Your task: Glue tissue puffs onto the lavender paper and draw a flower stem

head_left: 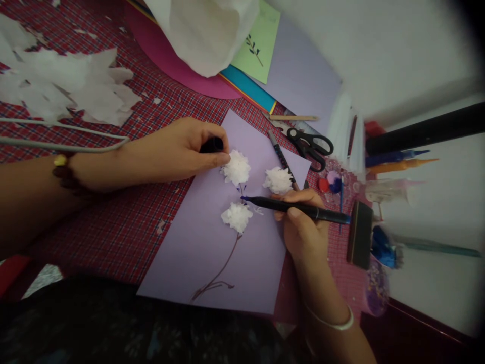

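A purple sheet [212, 258] lies on the checked cloth, bearing a drawn brown stem and three white paper flowers, one of them the lower flower [237, 217]. My right hand [305, 225] holds a black marker [295, 207], its blue tip touching the sheet between the upper and lower flowers, by small blue marks. My left hand [197, 149] is closed around a black cap [212, 145], with its fingertips at the edge of the upper flower [237, 168]. The third flower [278, 180] sits above my right hand.
White paper petals [76, 83] are piled at the upper left. Black-handled scissors [310, 146], a patterned pen [280, 154] and a green card [259, 45] lie beyond the sheet. A dark block [359, 235] and paint tubes [401, 165] are at the right. A white cord crosses my left wrist.
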